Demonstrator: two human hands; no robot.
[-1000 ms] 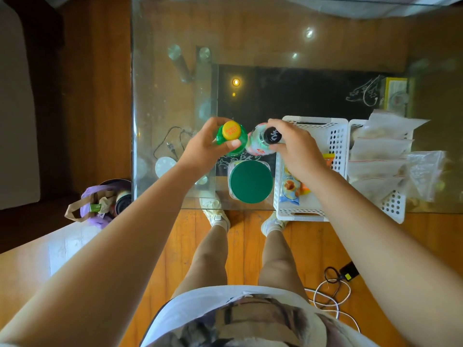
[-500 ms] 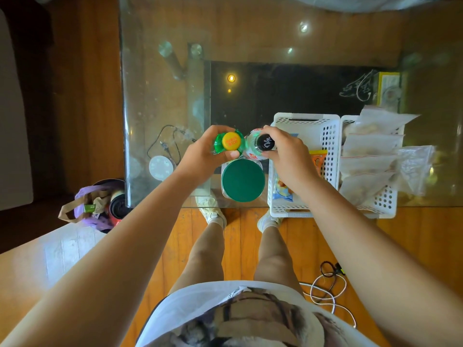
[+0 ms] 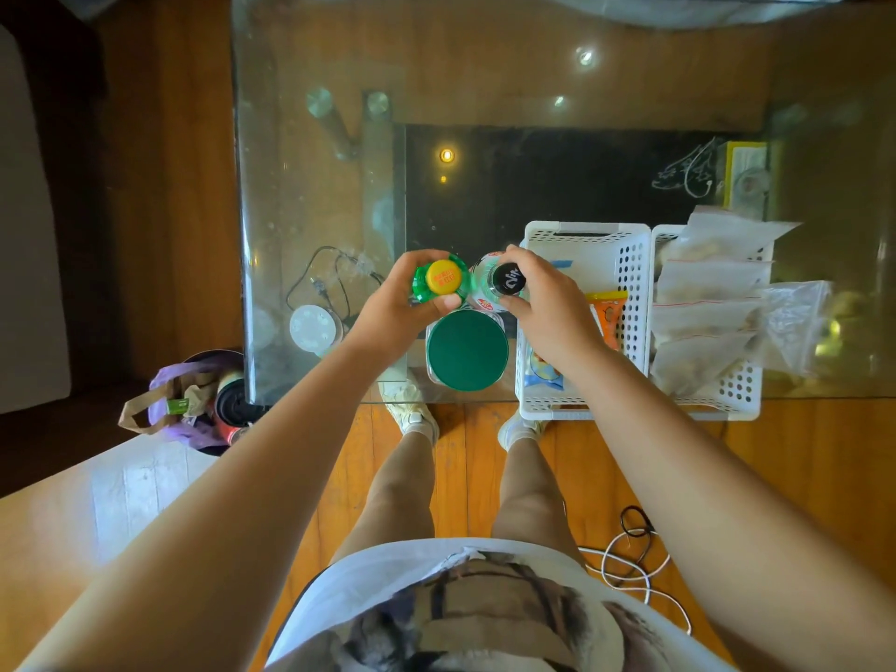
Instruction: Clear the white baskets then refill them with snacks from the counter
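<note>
Looking straight down over a glass desk point(image 3: 485, 65). Left hand point(image 3: 397, 303) curled round a green bottle point(image 3: 422, 288) with a yellow cap point(image 3: 443, 276); red lettering on the cap, too blurred to read. Right hand point(image 3: 548, 308) gripping a clear bottle point(image 3: 480, 288) by its neck, fingers wrapped beside a black cap point(image 3: 508, 279) with white script, not legible. Both bottles upright, side by side, nearly touching. Just below them, a round jar with a dark green lid point(image 3: 467, 349) standing on the desk near its front edge. To the right, two white baskets side by side at the desk's front edge: the nearer white basket point(image 3: 630, 264) holding an orange snack packet point(image 3: 606, 317) and a blue-and-white packet point(image 3: 543, 373), print unreadable; the farther white basket point(image 3: 737, 390) piled with clear zip bags point(image 3: 703, 303) with red seal lines. Beyond, a dark panel under the glass with a white scribbled drawing point(image 3: 686, 172).
</note>
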